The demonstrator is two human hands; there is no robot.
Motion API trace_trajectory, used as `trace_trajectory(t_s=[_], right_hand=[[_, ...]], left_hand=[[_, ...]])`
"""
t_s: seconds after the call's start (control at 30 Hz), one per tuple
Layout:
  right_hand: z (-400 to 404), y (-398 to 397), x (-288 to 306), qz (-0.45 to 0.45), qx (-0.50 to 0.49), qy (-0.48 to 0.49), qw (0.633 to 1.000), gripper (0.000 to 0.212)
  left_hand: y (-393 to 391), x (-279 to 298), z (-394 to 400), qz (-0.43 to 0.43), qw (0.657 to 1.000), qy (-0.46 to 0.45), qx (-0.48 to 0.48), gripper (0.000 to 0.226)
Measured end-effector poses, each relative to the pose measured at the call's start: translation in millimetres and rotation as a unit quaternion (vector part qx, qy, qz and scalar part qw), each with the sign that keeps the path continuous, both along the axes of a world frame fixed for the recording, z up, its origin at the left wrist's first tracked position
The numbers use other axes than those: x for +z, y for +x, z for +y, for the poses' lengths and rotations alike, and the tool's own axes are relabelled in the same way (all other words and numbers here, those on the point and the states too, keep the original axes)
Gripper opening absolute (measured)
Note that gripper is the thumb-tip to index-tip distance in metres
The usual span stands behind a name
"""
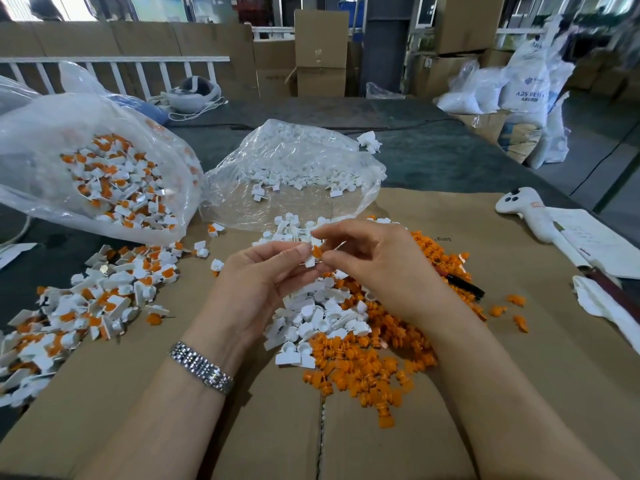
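Pinched at the centre of the frame, a small white housing (310, 261) sits in the grip of the left hand (263, 271), thumb and fingers clamped on it. The right hand (374, 265) meets it from the other side, its grip closed with thumb and forefinger on an orange insert (317, 251) that touches the housing's top. Both are held just above the piles. A metal watch band (201, 368) circles the left wrist.

At the lower left, a loose heap of white-and-orange pieces (86, 306) spreads over the edge of a flattened cardboard sheet (519, 375). Above it, at the upper left, a clear bag (114, 181) lies on its side, full of the same two-colour pieces. At upper centre a second clear bag (294, 168) holds plain white pieces and opens toward the hands. Under the hands a white pile (318, 317) touches an orange pile (374, 358) on its right.

Toward the right edge lie a white handheld controller (519, 209) and some papers (595, 244). The cardboard rests on a dark grey tabletop (433, 157).

Across the top of the frame, the room shows a white railing (114, 64) at the left, a white headset (192, 95) on the far tabletop, stacked cardboard boxes (320, 39) in the middle, and white sacks (526, 88) at the right.
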State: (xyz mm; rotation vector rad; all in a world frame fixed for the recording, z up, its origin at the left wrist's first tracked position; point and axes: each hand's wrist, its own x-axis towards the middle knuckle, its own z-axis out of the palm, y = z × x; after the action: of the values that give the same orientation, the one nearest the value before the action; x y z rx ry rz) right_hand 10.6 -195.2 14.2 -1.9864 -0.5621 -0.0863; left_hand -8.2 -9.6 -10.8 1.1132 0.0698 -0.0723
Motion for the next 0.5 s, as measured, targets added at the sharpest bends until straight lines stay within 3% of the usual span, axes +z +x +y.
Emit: trace_trajectory(t_s=[0.2, 0.5], right_hand=[[-1.5, -0.9, -0.1, -0.070, 0.000, -0.058, 0.996, 0.023], [0.1, 0.3, -0.7, -0.112, -0.031, -0.055, 0.992, 0.021]], left_hand=[[-0.4, 0.9, 2.4, 0.028, 1.000, 0.008, 0.002, 0.019], [-1.4, 5.2, 3.1, 0.021, 1.000, 0.004, 0.004, 0.017]])
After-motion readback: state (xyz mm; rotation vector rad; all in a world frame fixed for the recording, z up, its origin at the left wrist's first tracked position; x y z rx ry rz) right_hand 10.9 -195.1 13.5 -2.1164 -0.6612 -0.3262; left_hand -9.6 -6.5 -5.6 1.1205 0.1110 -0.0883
